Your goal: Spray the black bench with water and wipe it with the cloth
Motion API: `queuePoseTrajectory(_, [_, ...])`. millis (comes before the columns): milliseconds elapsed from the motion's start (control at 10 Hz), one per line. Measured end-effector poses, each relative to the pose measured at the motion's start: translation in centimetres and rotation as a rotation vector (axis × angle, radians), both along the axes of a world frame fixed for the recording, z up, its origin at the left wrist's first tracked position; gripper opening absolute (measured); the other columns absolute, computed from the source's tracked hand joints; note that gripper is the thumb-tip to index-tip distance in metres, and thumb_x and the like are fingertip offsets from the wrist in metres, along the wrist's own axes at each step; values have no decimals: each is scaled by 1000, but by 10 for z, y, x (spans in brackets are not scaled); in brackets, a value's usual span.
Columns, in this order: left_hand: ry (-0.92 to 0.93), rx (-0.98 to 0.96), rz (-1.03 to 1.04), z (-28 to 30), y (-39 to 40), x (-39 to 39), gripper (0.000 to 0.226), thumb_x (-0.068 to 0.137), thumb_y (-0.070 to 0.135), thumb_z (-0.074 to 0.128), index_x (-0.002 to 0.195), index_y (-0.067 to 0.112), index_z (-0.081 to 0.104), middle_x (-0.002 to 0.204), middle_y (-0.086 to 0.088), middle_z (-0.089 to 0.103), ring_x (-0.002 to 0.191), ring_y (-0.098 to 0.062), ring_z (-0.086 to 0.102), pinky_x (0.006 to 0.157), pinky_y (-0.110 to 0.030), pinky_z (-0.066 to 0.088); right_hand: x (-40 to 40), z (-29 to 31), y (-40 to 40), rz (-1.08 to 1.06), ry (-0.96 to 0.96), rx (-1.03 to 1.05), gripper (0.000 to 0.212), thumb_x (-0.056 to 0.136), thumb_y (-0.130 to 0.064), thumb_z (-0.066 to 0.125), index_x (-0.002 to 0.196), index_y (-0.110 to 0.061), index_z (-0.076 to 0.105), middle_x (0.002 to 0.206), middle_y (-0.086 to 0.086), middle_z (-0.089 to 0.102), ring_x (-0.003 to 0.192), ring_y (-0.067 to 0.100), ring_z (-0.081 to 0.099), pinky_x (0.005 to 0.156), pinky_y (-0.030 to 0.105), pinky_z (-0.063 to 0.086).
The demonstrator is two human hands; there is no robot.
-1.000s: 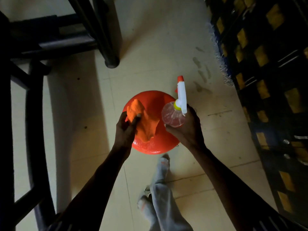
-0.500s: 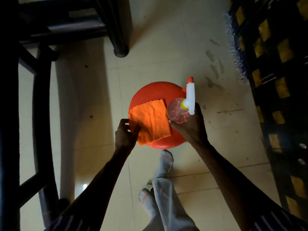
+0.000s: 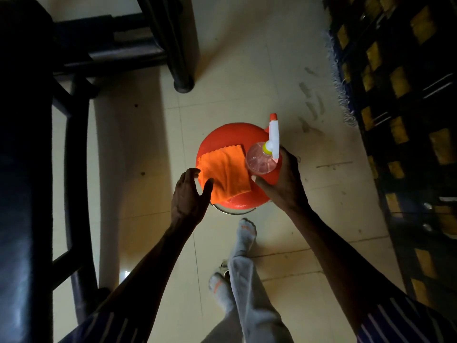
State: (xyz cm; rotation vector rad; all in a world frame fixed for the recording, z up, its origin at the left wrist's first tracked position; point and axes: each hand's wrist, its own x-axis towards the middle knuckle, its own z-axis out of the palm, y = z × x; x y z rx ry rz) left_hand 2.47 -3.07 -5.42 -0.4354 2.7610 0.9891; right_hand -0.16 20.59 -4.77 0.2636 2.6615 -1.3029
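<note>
An orange cloth lies spread flat on a round red stool on the floor. My left hand hovers at the cloth's near left corner, fingers apart, holding nothing. My right hand grips a clear spray bottle with a white trigger head and orange nozzle, standing on the stool's right side. The black bench runs down the left edge of the view, its dark frame and legs beside it.
A black furniture leg stands on the pale tiled floor behind the stool. A dark rug with yellow squares covers the right side. My legs in grey trousers and socks are below the stool.
My left hand laid the bunched cloth flat on the stool and let go of it. The right hand has kept its hold on the bottle.
</note>
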Motion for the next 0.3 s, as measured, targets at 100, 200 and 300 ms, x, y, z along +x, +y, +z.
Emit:
queuePoseTrajectory(100, [35,2,-82,39,-1,12,53,100,50,58,137,12,55,138,-8,64,127,-28,61,104,-41,51,26,35,0,28,-1,78,94,90,-33,83,165,-13,29,163,9,41,150,27,40,112,44,47])
queuePoseTrajectory(200, [110,-8,-146,84,-5,25,53,101,48,57,138,10,55,139,-11,64,127,-31,61,105,-43,51,50,80,-7,87,46,181,78,100,-35,71,164,-13,33,164,10,41,152,30,40,110,49,50])
queuePoseTrajectory(300, [177,-29,-175,124,-10,32,56,102,48,55,142,8,54,143,-13,62,131,-33,58,110,-45,48,61,120,-12,71,150,276,67,101,-31,68,159,-11,41,160,9,48,149,29,45,109,44,49])
